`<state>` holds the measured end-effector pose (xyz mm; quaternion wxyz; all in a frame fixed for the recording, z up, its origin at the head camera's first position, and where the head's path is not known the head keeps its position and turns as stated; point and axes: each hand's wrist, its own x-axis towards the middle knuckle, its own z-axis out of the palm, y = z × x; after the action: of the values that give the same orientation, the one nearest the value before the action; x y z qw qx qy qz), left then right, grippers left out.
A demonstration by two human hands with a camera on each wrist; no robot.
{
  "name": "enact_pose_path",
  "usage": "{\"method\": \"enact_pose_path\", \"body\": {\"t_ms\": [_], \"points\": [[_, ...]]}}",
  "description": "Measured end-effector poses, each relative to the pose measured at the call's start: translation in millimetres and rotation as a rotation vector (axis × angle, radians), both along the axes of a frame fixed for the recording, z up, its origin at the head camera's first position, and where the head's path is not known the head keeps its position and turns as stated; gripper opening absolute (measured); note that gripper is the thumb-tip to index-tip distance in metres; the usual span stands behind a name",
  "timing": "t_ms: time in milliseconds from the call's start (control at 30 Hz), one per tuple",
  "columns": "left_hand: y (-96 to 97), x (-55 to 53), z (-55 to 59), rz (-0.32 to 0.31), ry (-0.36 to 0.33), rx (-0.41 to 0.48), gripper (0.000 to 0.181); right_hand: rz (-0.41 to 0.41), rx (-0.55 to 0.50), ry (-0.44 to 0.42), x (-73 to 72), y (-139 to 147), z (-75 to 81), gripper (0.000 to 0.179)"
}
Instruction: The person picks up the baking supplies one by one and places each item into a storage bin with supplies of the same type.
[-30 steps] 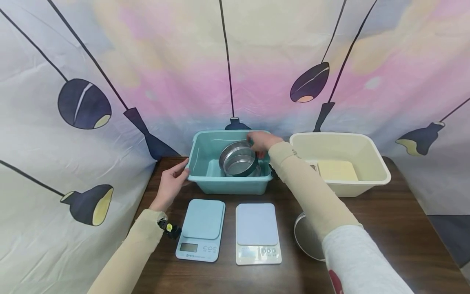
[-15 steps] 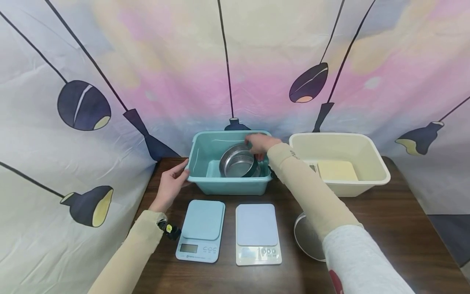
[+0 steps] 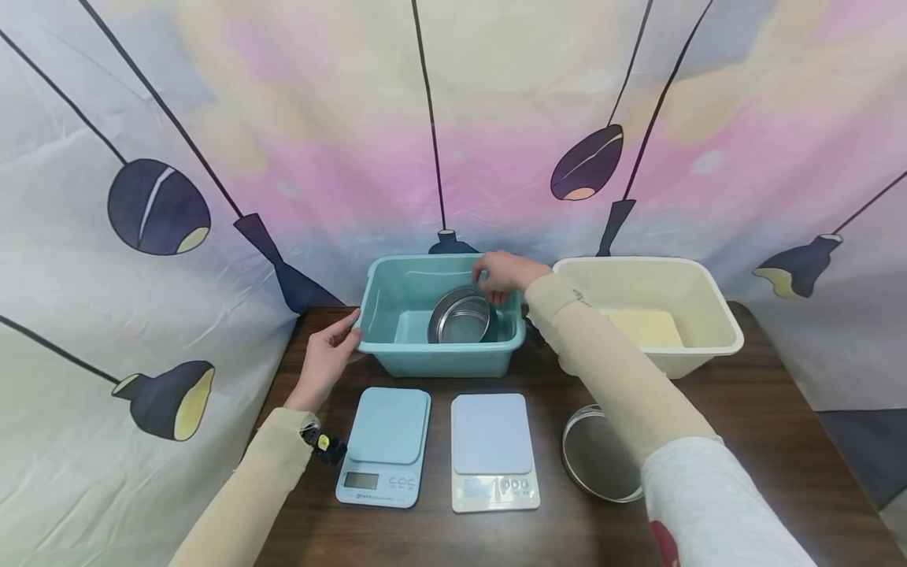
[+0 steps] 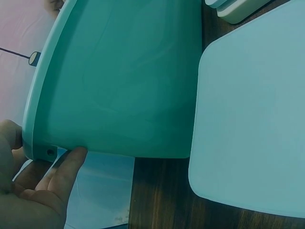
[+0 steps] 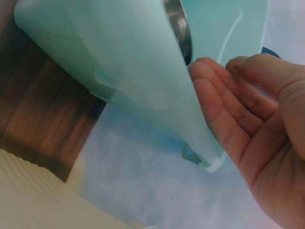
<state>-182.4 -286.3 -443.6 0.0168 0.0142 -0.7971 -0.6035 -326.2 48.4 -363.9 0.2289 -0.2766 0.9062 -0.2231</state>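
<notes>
Round metal sieves, seemingly nested, rest in the right half of a teal plastic basin. My right hand is above the basin's right end. In the right wrist view, its loosely bent fingertips lie just inside the rim near a metal edge, with nothing held between thumb and fingers. My left hand grips the basin's left rim, the thumb at the lip and the fingers under it. In front of the basin stand a light blue kitchen scale and a white kitchen scale.
Right of the teal basin stands a cream basin with a flat pale yellow item inside, partly hidden by my right sleeve. Another round sieve lies on the dark wooden table beside my forearm. A patterned curtain hangs behind.
The sieves have settled lower in the teal basin, and my right hand has let go and come slightly away from them. My left hand stays on the rim.
</notes>
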Motion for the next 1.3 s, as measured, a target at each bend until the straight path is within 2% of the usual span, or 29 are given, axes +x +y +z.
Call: {"method": "enact_pose_path", "body": {"t_ms": [233,533,800,1300], "points": [[-0.4,-0.7,-2.5,-0.006,0.008,-0.009,0.050,0.017,-0.031,0.029,3.3,6.5,3.8,0.034],[-1.7,3.5,-5.0,0.003,0.015,-0.004,0.050,0.071,-0.072,0.087,9.1,11.7,7.9,0.031],[0.4,1.1,-4.0,-0.008,0.027,0.004,0.050,0.057,-0.097,0.101,16.1,18.2,11.7,0.030],[-1.5,0.5,-5.6,-0.020,0.026,0.030,0.050,0.104,-0.149,0.190,30.7,35.5,16.6,0.027]]}}
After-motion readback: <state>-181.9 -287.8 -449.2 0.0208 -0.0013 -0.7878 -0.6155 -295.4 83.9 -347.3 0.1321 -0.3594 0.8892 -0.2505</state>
